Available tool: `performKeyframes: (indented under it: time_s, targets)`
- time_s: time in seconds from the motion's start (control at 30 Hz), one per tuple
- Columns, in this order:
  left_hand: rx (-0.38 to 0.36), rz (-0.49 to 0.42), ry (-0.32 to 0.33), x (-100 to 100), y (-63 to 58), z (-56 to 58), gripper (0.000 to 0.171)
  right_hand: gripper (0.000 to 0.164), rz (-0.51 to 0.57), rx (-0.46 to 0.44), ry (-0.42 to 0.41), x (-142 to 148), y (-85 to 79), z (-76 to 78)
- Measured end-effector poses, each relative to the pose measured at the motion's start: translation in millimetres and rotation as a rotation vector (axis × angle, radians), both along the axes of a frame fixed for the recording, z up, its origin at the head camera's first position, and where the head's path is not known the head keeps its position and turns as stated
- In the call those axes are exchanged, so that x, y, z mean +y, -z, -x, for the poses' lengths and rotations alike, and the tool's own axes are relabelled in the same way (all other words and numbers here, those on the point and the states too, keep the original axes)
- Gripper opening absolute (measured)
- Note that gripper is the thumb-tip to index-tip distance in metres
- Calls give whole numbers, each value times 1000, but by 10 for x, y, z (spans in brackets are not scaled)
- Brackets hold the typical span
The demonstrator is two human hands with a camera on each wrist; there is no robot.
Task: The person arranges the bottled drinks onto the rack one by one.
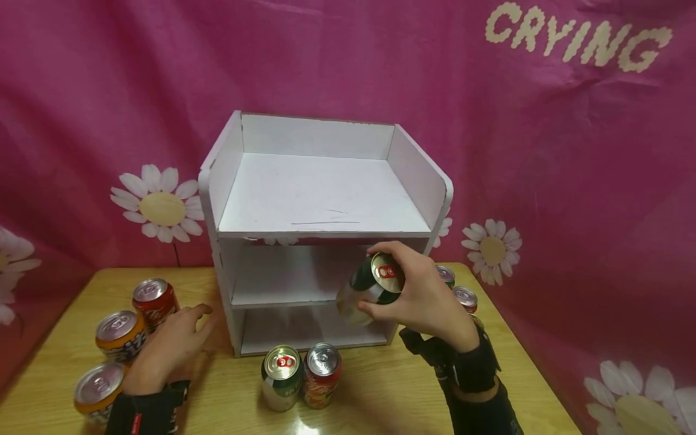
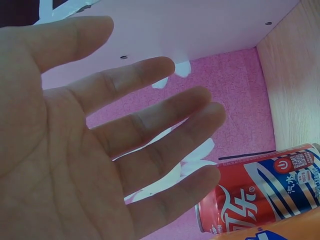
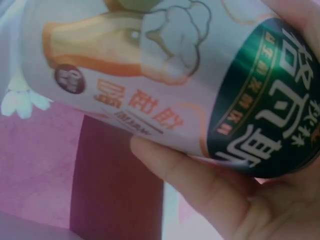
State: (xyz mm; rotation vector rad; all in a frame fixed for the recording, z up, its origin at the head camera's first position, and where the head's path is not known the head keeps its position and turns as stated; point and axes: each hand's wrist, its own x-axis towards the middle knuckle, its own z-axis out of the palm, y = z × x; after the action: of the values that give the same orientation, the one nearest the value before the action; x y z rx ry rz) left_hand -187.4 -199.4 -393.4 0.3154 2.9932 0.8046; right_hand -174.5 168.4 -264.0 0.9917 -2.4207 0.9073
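1. Head view: I see the person's right grip (image 1: 421, 296) grasping a green-and-white can (image 1: 359, 296), tilted, at the right part of the white shelf's (image 1: 321, 190) front; whether it reaches inside, I cannot tell. Its gold-coloured lid and red tab show only here.
2. Right wrist view: I get the held can's printed side instead, with white lettering on dark green and a finger along its pale part.
3. Left wrist view: the left grip (image 2: 110, 125) is released, palm bare, fingers apart. Blue stripes show on a red can (image 2: 270, 187); from the head I miss those.
4. Only the head camera shows me a matching can (image 1: 281, 383) and an orange-red can (image 1: 322, 383) upright on the counter (image 1: 413, 393), side by side before the shelf.
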Motion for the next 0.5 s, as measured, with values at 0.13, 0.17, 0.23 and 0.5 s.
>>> performKeyframes:
  time_s: [0.13,0.17,0.23,0.5]
  targets:
    - [2,-5,11,5,3,22,51,69,-5,36,-1,-31,-121,6]
    - [2,-6,13,4,3,25,52,68,-6,45,-4,-43,-159,-1]
    - [-1,-11,18,-1,2,27,54,66,4,69,-15,-77,-252,-34]
    - [-31,-14,3,-10,13,20,64,62,39,135,-46,-232,-675,-210]
